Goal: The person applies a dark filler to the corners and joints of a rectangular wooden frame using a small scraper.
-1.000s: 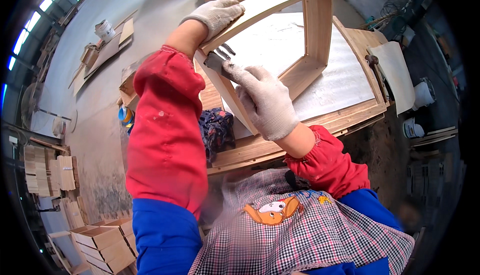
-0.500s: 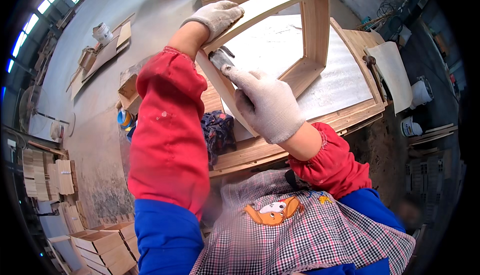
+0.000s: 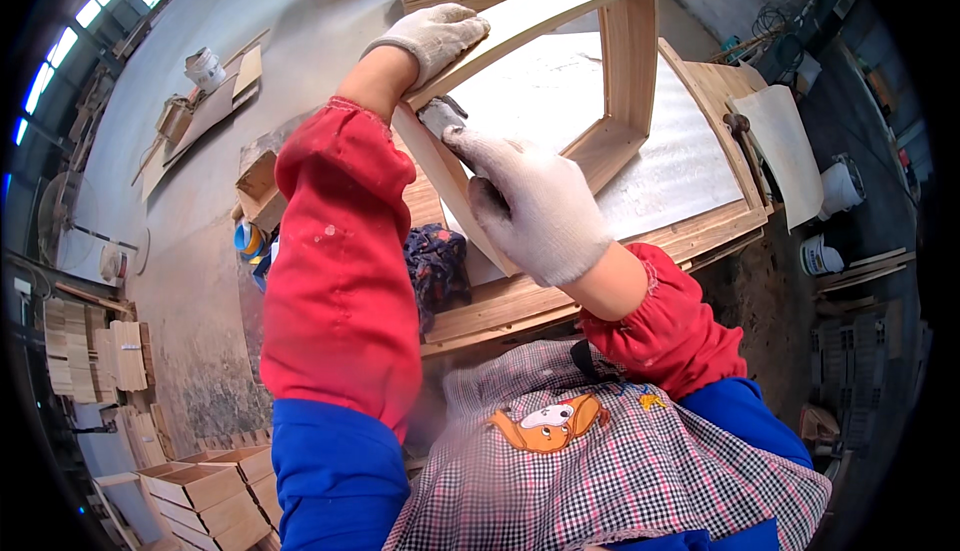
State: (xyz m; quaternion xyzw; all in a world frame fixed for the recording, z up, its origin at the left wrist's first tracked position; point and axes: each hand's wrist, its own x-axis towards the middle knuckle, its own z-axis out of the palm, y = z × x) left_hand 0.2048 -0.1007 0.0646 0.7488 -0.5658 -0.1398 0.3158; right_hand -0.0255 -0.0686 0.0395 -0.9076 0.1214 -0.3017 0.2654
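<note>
Nearest the person, the right hand (image 3: 535, 206) in a white glove presses a small grey block (image 3: 440, 114) against the near rail of a wooden frame (image 3: 630, 61) standing on the workbench (image 3: 700, 231). Farther off, the left hand (image 3: 435, 36) clamps the frame's top rail. If that grip loosens, the frame could tip.

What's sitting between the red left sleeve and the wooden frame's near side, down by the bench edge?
In the head view, a dark patterned cloth lies between the red left sleeve and the wooden frame, against the workbench edge.
</note>
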